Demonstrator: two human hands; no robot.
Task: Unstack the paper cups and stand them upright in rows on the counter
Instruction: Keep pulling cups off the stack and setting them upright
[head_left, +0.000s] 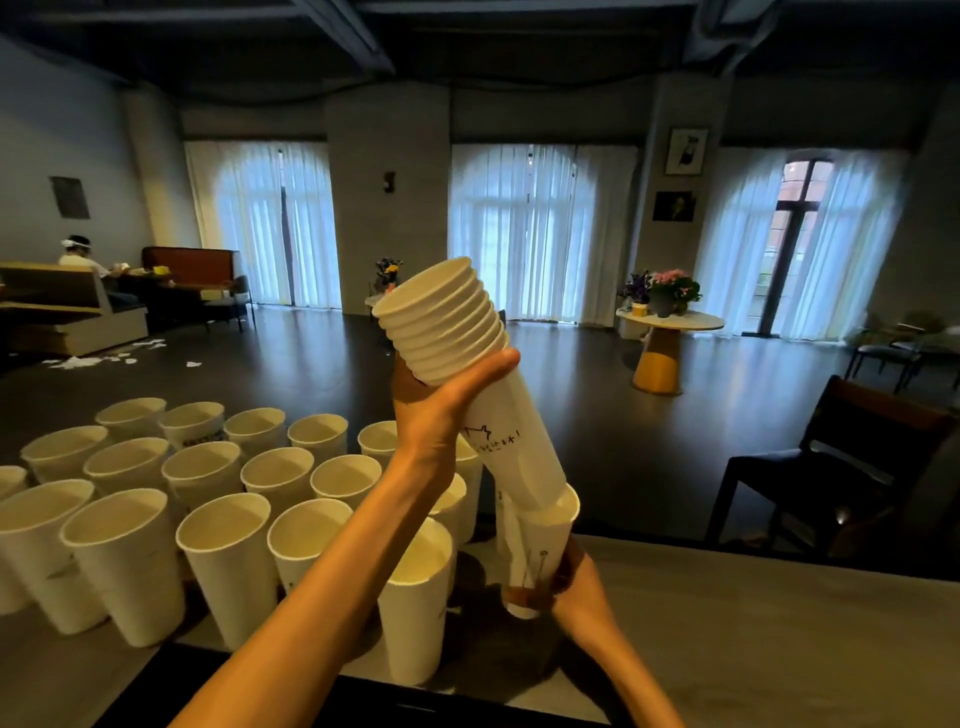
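A: Cup stack (467, 374) orientation?

B: Long axis tilted, rims up-left, base down-right, held above the tabletop (779, 623). Left hand (441, 415) fingers wrapped under the rims. Right hand (566, 587) fingers grip the bottom cup (540, 545), half slid off.

A: Occlusions?

B: Right fingertips hidden behind it. Upright cups (223, 551) in rows, lower left.

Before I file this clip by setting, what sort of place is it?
Probably a café or event room, seen from its counter: rows of paper cups stand there, with booth seating and a round table with flowers beyond.
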